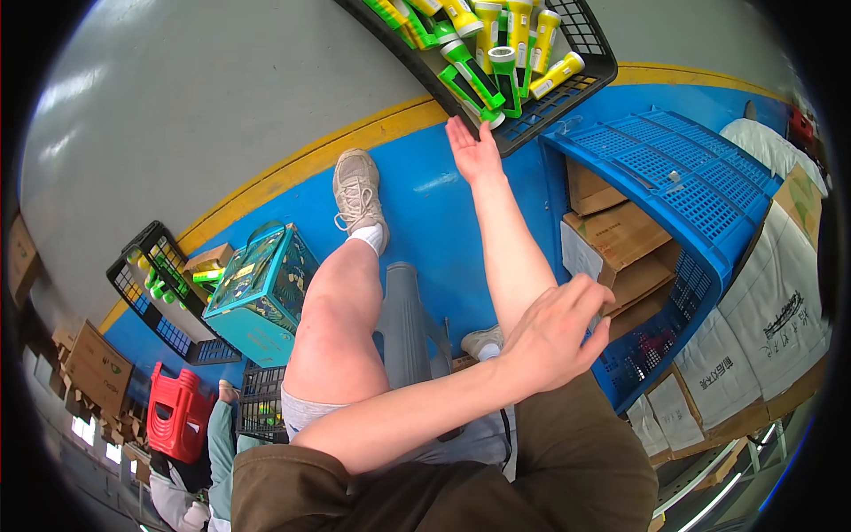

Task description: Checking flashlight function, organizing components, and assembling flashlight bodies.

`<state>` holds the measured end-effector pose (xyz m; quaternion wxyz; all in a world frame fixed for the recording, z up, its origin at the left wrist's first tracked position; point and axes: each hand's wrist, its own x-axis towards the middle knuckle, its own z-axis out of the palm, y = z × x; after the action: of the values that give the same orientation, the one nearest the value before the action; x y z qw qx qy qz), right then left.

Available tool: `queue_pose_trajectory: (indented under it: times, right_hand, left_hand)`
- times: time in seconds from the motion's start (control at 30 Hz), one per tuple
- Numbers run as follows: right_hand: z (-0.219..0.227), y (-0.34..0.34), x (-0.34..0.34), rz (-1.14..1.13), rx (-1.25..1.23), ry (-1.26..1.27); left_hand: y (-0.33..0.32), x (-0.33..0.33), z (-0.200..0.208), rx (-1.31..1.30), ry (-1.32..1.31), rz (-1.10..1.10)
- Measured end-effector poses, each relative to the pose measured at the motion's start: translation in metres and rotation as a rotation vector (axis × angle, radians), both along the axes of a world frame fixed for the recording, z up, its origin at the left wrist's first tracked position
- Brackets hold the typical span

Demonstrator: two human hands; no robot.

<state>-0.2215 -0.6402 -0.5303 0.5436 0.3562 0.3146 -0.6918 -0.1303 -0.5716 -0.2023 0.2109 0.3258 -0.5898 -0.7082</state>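
My right hand (pixel 475 152) reaches forward, palm up with its fingers stretched out and nothing in it. Its fingertips are at the near edge of a black plastic crate (pixel 521 135), and I cannot tell if they touch. Inside the crate lie several flashlights, green-and-black ones (pixel 473 74) and yellow ones with white heads (pixel 558 76). My left hand (pixel 560 332) crosses over my right forearm, fingers loosely curved and thumb apart, with nothing seen in it. It is near the open side of a blue plastic crate (pixel 709 191) holding cardboard boxes (pixel 620 232).
A grey stool (pixel 406 310) stands between my legs. At left are a teal box (pixel 257 293), another black crate (pixel 208 348) with flashlights, and a red stool (pixel 177 412) near another person's leg (pixel 222 452). Large white-wrapped cartons (pixel 753 341) stand at right. A yellow line (pixel 292 168) crosses the floor.
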Motion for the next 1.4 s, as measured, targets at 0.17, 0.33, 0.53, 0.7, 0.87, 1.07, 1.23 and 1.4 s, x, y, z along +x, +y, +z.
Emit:
queue_pose_trajectory:
  times: [0.17,0.33,0.53,0.7,0.87,1.07,1.23,1.4]
  right_hand:
    - [-0.025,-0.014,-0.045,0.006,0.312,0.055]
    - [-0.005,-0.009,-0.137,-0.110,0.472,0.722]
    - [0.039,-0.103,-0.033,0.432,0.123,0.186]
    - [0.038,-0.192,-0.009,0.526,0.150,0.405]
    - [0.015,-0.194,-0.018,0.491,0.308,0.527]
    - [0.002,-0.112,-0.039,0.527,0.414,0.669]
    - [0.007,-0.031,-0.097,0.342,0.730,0.727]
    - [0.040,0.009,-0.043,0.603,0.832,0.440]
  left_hand:
    - [0.001,0.001,-0.007,0.105,-0.027,-0.001]
    - [0.002,-0.002,-0.003,0.032,0.014,0.050]
    - [-0.017,0.014,-0.006,0.016,-0.044,0.073]
    - [-0.027,0.027,-0.012,-0.036,0.089,0.429]
    - [-0.030,0.026,-0.016,-0.007,0.130,0.455]
    - [-0.029,0.019,-0.013,-0.056,-0.003,0.325]
    - [-0.020,0.011,-0.001,-0.006,0.057,0.196]
    - [-0.013,0.012,-0.003,0.044,0.064,0.143]
